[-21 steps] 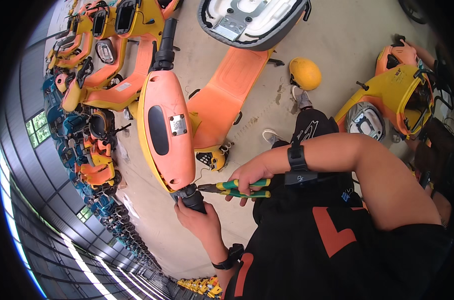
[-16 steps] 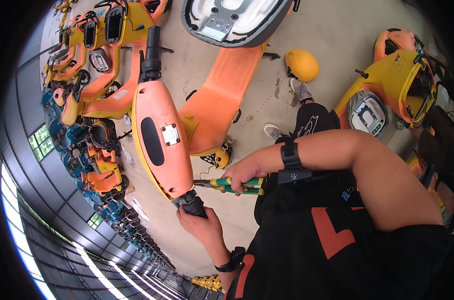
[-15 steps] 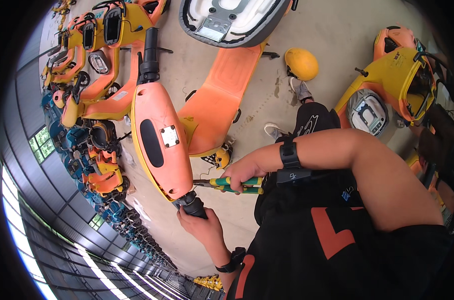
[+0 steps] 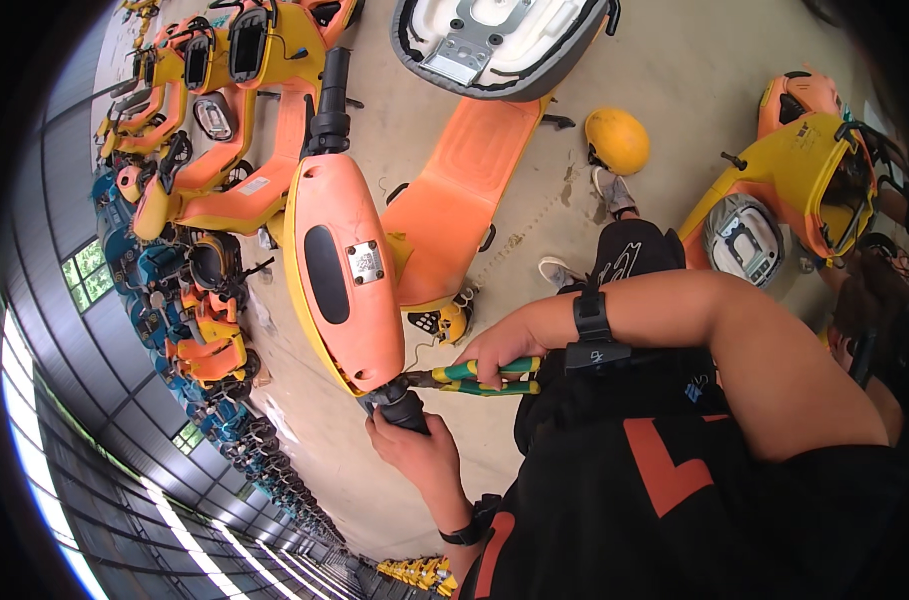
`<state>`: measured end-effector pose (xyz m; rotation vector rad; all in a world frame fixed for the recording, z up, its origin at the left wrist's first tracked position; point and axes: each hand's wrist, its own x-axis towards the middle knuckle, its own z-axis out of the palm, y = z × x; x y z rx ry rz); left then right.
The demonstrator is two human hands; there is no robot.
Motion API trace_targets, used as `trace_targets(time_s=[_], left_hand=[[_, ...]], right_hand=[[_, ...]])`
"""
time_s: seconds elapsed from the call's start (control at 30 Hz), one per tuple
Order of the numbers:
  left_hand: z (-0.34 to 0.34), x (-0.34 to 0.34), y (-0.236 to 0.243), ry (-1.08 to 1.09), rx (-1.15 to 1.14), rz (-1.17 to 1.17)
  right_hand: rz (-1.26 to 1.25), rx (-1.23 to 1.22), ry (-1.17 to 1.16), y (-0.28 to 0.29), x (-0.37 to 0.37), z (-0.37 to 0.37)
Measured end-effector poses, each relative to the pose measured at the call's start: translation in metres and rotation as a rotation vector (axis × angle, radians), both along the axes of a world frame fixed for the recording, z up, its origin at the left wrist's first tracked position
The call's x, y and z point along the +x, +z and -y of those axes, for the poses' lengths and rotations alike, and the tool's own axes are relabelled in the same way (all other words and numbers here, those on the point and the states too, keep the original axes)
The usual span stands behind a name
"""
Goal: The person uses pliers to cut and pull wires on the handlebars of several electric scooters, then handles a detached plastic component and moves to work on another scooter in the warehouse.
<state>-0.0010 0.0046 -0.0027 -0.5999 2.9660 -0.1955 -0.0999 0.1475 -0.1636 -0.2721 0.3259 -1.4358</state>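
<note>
The scooter's handlebar carries an orange cover [image 4: 346, 275] with a black oval panel and a small metal plate. My left hand [image 4: 414, 455] is closed around the black handlebar grip [image 4: 406, 412] at the cover's near end. Pliers with green-and-yellow handles [image 4: 489, 386] are in my right hand [image 4: 499, 352], its fingers wrapped round them. Their dark jaws meet the place where grip and cover join; exactly what lies between them is too small to make out. Beyond are the scooter's orange footboard [image 4: 454, 190] and its grey-rimmed seat [image 4: 494, 75], its underside showing.
A yellow helmet [image 4: 616, 140] lies on the floor by my foot [image 4: 614, 190]. Another yellow scooter [image 4: 799, 180] stands on the right. Along the left are orange scooters [image 4: 239, 200] and a long row of blue ones [image 4: 139, 270]. A thin cable [image 4: 424, 350] hangs near the pliers.
The pliers' jaws have shifted from beside the cover's end to the base of the grip. My left hand keeps its hold. The whole view has slid a little, moving the scooter rightward.
</note>
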Motion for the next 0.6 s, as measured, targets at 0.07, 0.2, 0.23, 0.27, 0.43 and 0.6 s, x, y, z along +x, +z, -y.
trace_targets(time_s=[0.07,0.2,0.23,0.27,0.43,0.6], left_hand=[[0.002,0.001,0.000,-0.020,0.001,-0.008],[0.000,0.001,0.000,-0.058,-0.056,-0.044],[0.000,0.002,0.000,-0.042,-0.043,-0.034],[0.001,0.003,0.000,-0.027,-0.029,-0.023],[0.003,0.003,0.000,-0.002,0.021,-0.026],[0.007,0.003,0.000,-0.041,0.005,-0.023]], right_hand=[[-0.016,0.022,0.029,0.003,-0.005,0.004],[0.003,0.031,0.064,0.005,-0.015,0.021],[0.000,-0.018,0.086,0.007,-0.018,0.024],[-0.009,-0.018,0.089,0.009,-0.018,0.022],[0.145,0.010,0.091,0.028,-0.015,0.013],[0.001,0.045,0.122,0.019,-0.009,0.015]])
